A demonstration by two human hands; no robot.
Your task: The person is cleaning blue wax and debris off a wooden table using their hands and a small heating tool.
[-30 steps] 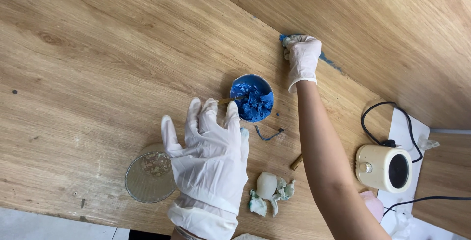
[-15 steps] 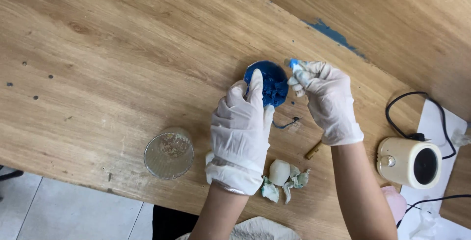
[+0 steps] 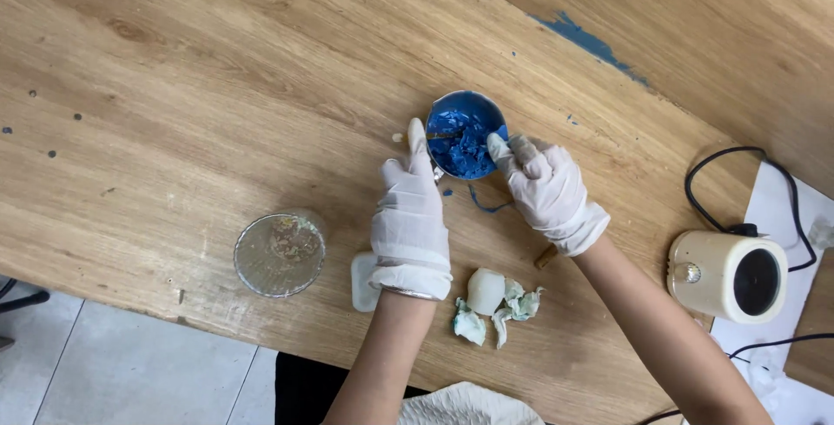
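Mixing step: the gloved left hand [image 3: 410, 216] steadies the small round bowl of blue paste [image 3: 466, 134], fingers loosely open against it. The gloved right hand [image 3: 546, 189] pinches a thin stirring stick [image 3: 445, 136] in the paste. Further stirring likely calls for a firm brace on the bowl.

Both hands wear white gloves and meet at a small round bowl [image 3: 466, 134] of blue paste on the wooden desk [image 3: 200, 86]. The left hand [image 3: 409, 216] lies flat against the bowl's left side, fingers stretched toward the rim. The right hand [image 3: 546, 189] is curled at the bowl's right edge, its fingertips touching the rim; whether it pinches anything is hard to tell. A thin stick [image 3: 443, 136] rests inside the paste. Blue smears [image 3: 486, 205] mark the desk just below the bowl, and a blue streak [image 3: 591, 43] lies farther up. A clear round container [image 3: 279, 255] sits well left, crumpled pale scraps [image 3: 497, 302] lie between the forearms, and a cream device [image 3: 728, 275] with black cable sits right
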